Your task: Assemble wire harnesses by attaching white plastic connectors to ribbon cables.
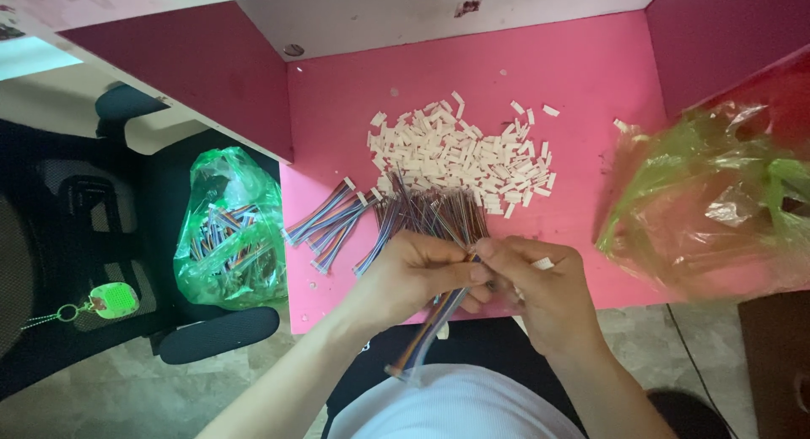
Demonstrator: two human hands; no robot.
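2 hands meet at the near edge of the pink table (pixel 591 93). The left hand (pixel 413 274) is closed around a ribbon cable (pixel 426 329), which hangs down toward the lap. The right hand (pixel 540 291) pinches a white connector (pixel 542 262) at the cable's upper end. Just beyond the fingers lies a fan of more cables (pixel 422 213), and past it a pile of connectors (pixel 460 152). A green bag (pixel 228 228) of cables sits on the chair to the left; another bag (pixel 709 203) lies to the right.
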